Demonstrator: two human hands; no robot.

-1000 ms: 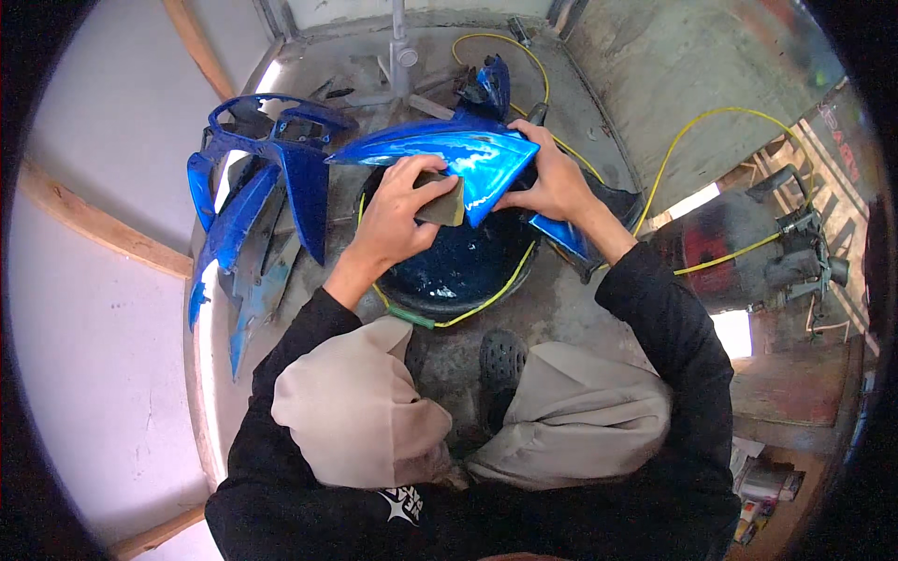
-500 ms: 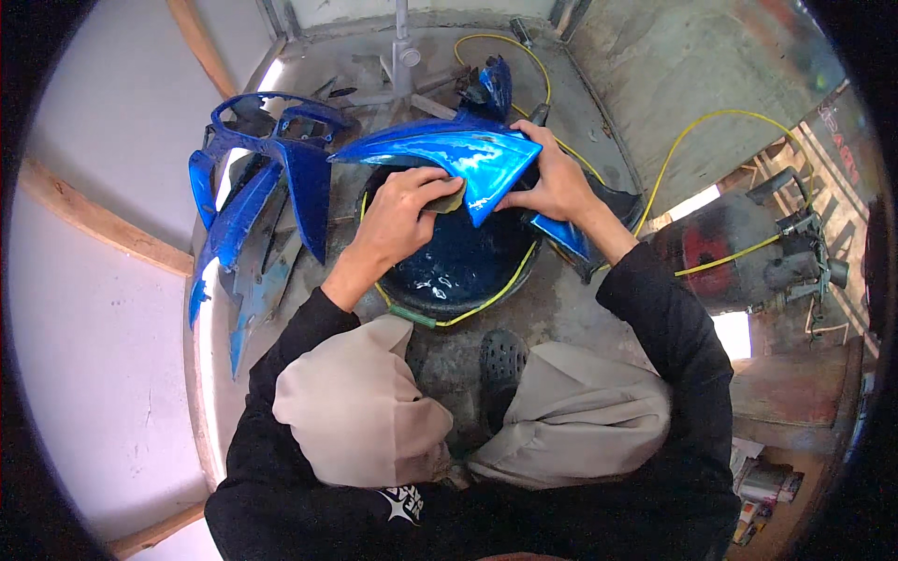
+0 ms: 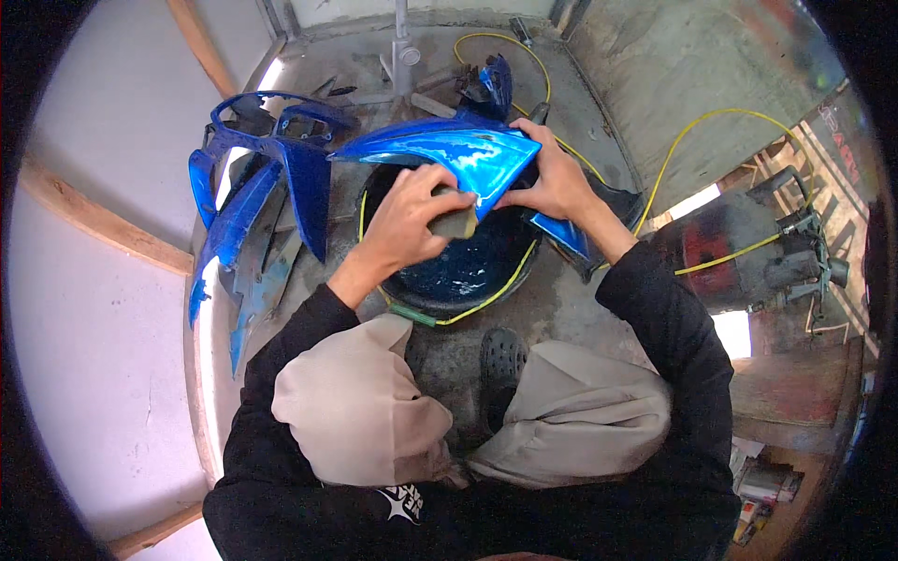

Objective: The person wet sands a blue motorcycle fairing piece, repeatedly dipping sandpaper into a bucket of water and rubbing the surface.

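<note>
Since the earlier frame, the left hand (image 3: 408,215), holding a greenish-brown block (image 3: 456,224), has moved right and slightly down to the blue panel's (image 3: 486,157) lower corner. The right hand (image 3: 556,185) still grips the panel's right end above the basin (image 3: 449,302) on the floor (image 3: 599,323).

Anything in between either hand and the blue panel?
Nothing visible blocks the right hand, which grips the blue panel at its right end. The left hand holds an olive block near the panel's lower corner; contact there is unclear.
</note>
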